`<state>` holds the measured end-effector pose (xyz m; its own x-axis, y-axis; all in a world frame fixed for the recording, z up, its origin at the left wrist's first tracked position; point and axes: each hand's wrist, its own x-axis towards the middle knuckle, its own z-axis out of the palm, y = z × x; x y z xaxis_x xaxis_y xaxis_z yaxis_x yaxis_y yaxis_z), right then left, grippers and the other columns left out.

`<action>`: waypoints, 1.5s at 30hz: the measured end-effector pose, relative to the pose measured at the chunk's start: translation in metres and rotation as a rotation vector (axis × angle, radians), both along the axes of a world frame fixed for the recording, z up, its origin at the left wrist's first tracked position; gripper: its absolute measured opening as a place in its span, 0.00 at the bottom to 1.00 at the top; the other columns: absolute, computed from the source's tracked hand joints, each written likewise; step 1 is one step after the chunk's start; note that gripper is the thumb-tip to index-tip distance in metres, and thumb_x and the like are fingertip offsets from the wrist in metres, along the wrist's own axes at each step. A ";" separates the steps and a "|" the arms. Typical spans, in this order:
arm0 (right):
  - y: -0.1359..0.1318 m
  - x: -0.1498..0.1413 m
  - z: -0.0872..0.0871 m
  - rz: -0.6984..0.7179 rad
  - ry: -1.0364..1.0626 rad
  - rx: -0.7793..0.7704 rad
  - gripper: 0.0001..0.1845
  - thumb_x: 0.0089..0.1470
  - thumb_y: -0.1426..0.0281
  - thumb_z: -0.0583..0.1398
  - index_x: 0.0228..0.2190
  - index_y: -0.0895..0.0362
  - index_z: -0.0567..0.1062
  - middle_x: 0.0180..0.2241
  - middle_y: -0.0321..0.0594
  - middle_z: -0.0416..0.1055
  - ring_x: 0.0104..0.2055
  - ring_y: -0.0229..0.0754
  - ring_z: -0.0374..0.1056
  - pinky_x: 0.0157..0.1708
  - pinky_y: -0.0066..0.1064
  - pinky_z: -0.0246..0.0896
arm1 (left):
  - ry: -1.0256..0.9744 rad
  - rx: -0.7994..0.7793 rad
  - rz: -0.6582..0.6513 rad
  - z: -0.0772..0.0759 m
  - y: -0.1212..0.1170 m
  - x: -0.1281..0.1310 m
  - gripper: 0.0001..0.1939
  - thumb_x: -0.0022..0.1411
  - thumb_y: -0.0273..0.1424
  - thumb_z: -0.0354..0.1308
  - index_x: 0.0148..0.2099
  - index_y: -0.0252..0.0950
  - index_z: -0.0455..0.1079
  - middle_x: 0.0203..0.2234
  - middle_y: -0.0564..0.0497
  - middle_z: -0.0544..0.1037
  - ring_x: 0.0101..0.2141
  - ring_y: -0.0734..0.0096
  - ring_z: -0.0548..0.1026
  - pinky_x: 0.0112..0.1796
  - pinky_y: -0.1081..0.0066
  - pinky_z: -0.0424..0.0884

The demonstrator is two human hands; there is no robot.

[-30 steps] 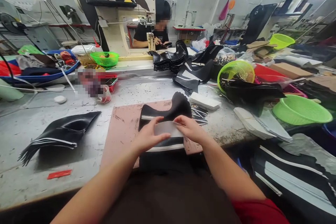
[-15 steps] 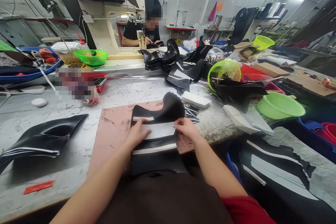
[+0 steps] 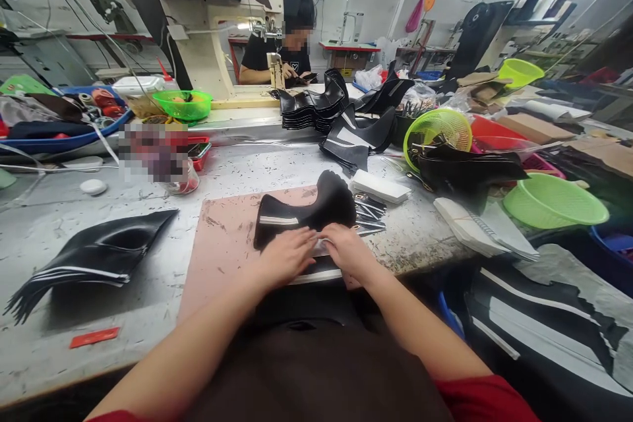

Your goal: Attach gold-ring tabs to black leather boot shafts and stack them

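Observation:
A black leather shoe piece point(image 3: 324, 208) with white stripes lies on a pink cutting mat point(image 3: 225, 244) in front of me. My left hand point(image 3: 285, 256) and my right hand point(image 3: 346, 250) lie side by side on a white strip point(image 3: 321, 245) across the piece. The fingers of both hands are flat and pressed down on the strip, which they mostly hide.
A stack of black striped pieces point(image 3: 93, 260) lies at left, more stacks point(image 3: 316, 105) at the back. Green baskets point(image 3: 554, 201) and notebooks point(image 3: 482, 231) sit at right. A red tag point(image 3: 93, 337) lies near the front edge. A person point(image 3: 284, 46) sits behind a sewing machine point(image 3: 217, 20).
My hands have come together over the white strip and now press it flat, where before they held it by its two ends.

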<state>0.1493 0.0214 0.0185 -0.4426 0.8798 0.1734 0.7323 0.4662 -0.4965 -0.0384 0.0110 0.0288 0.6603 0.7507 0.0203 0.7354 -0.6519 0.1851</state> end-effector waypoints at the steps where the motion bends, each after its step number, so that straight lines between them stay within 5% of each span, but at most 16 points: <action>1: 0.001 -0.003 -0.006 0.068 0.002 0.021 0.11 0.54 0.75 0.51 0.37 0.57 0.71 0.41 0.43 0.70 0.45 0.42 0.63 0.47 0.33 0.57 | 0.024 -0.059 -0.073 -0.004 0.000 -0.001 0.22 0.61 0.36 0.47 0.56 0.37 0.60 0.57 0.43 0.61 0.57 0.60 0.58 0.55 0.61 0.52; 6: 0.001 -0.002 -0.032 0.216 -0.124 0.038 0.21 0.56 0.73 0.50 0.52 0.54 0.63 0.55 0.44 0.60 0.56 0.43 0.56 0.54 0.43 0.49 | 0.043 -0.199 -0.103 -0.016 0.001 -0.031 0.31 0.61 0.46 0.45 0.63 0.41 0.46 0.61 0.46 0.51 0.60 0.63 0.48 0.58 0.60 0.43; 9: -0.001 0.004 -0.025 0.290 -0.289 0.032 0.22 0.57 0.70 0.51 0.54 0.51 0.61 0.58 0.43 0.55 0.58 0.47 0.52 0.54 0.47 0.47 | 0.030 -0.232 -0.061 -0.012 0.000 -0.062 0.30 0.59 0.46 0.47 0.61 0.44 0.50 0.60 0.48 0.52 0.60 0.65 0.49 0.58 0.61 0.42; 12: 0.003 -0.003 -0.005 0.290 -0.383 0.016 0.18 0.56 0.67 0.52 0.50 0.48 0.66 0.54 0.41 0.61 0.54 0.49 0.58 0.49 0.44 0.52 | -0.058 -0.206 0.030 -0.011 -0.004 -0.079 0.22 0.60 0.42 0.48 0.56 0.46 0.61 0.56 0.51 0.62 0.57 0.66 0.57 0.57 0.63 0.49; 16: 0.021 -0.037 0.015 0.340 -0.432 -0.020 0.12 0.55 0.70 0.52 0.35 0.53 0.75 0.37 0.42 0.72 0.37 0.43 0.67 0.34 0.30 0.57 | -0.221 -0.092 0.220 -0.019 -0.009 -0.074 0.10 0.59 0.34 0.52 0.41 0.43 0.72 0.46 0.51 0.74 0.49 0.66 0.68 0.51 0.65 0.61; 18: 0.028 -0.054 0.015 0.378 -0.411 -0.014 0.13 0.55 0.72 0.52 0.37 0.52 0.75 0.34 0.40 0.71 0.34 0.40 0.67 0.30 0.27 0.56 | -0.243 -0.047 0.319 -0.025 -0.010 -0.069 0.09 0.57 0.33 0.54 0.39 0.40 0.71 0.45 0.49 0.73 0.48 0.64 0.68 0.50 0.63 0.63; 23: 0.028 -0.070 0.006 0.394 -0.369 0.015 0.16 0.55 0.74 0.51 0.44 0.51 0.71 0.36 0.39 0.69 0.37 0.41 0.65 0.31 0.27 0.55 | -0.263 -0.001 0.532 -0.033 -0.011 -0.068 0.34 0.48 0.36 0.62 0.56 0.35 0.55 0.54 0.41 0.62 0.54 0.57 0.61 0.53 0.59 0.59; 37: 0.031 -0.070 0.017 0.424 -0.384 0.016 0.11 0.49 0.77 0.53 0.31 0.57 0.74 0.33 0.40 0.69 0.35 0.40 0.64 0.32 0.27 0.54 | -0.203 -0.065 0.584 -0.027 -0.012 -0.070 0.41 0.47 0.41 0.62 0.59 0.32 0.51 0.55 0.40 0.62 0.56 0.56 0.59 0.54 0.59 0.56; 42: 0.037 -0.079 0.020 0.444 -0.394 0.025 0.16 0.47 0.76 0.54 0.40 0.57 0.71 0.35 0.42 0.71 0.35 0.42 0.66 0.32 0.28 0.56 | -0.217 -0.065 0.589 -0.028 -0.012 -0.071 0.40 0.47 0.40 0.63 0.59 0.33 0.52 0.55 0.41 0.62 0.56 0.56 0.59 0.54 0.58 0.56; 45: 0.039 -0.089 0.020 0.486 -0.405 0.041 0.10 0.50 0.75 0.53 0.33 0.59 0.72 0.36 0.46 0.70 0.36 0.44 0.66 0.32 0.30 0.57 | -0.221 -0.067 0.592 -0.028 -0.013 -0.072 0.41 0.46 0.41 0.63 0.58 0.32 0.53 0.55 0.40 0.63 0.55 0.55 0.59 0.54 0.57 0.56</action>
